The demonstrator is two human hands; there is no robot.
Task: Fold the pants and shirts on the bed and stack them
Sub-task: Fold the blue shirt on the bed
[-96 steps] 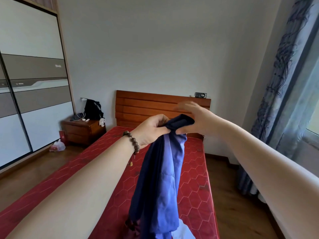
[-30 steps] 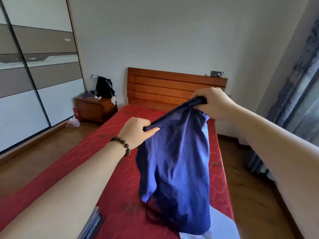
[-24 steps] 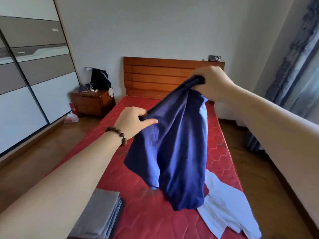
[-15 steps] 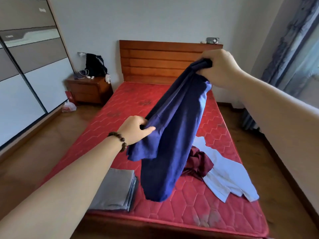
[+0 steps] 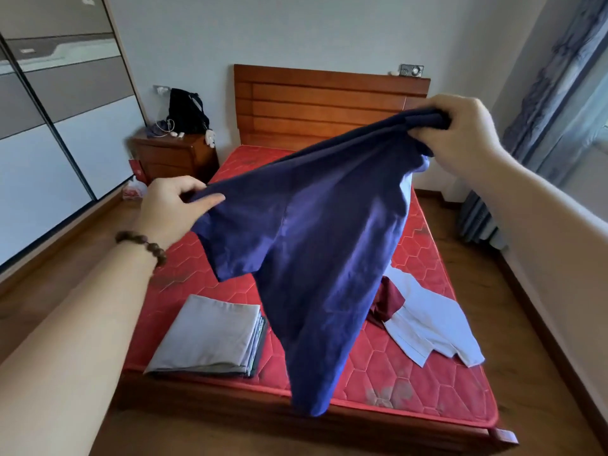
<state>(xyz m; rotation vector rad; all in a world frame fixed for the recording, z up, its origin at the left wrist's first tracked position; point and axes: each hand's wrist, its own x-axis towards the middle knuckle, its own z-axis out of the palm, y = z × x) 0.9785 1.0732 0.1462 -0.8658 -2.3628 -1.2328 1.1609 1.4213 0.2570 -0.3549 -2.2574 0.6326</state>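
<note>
1. 2 hands are on the blue shirt (image 5: 316, 245) right now: the left hand (image 5: 171, 209) pinches one shoulder edge and the right hand (image 5: 460, 133) has the other end bunched in its curled fingers. It hangs in the air over the bed (image 5: 427, 373), not lying on it.
2. Looks like the spread-it-out step, before any real fold.
3. Next move, I'd guess: lay it flat on the bare mattress in the middle, smooth it, then fold the sleeves in. Needs an even grip so it doesn't land twisted.
4. Folded grey stack (image 5: 210, 337) sits near left on the bed, so that's where it should end up.
5. White shirt (image 5: 434, 327) and a dark red garment (image 5: 388, 301) lie unfolded, near right.
6. Labels or writing: none I can read. The small gadget (image 5: 411, 70) on the headboard is too tiny to tell.
</note>
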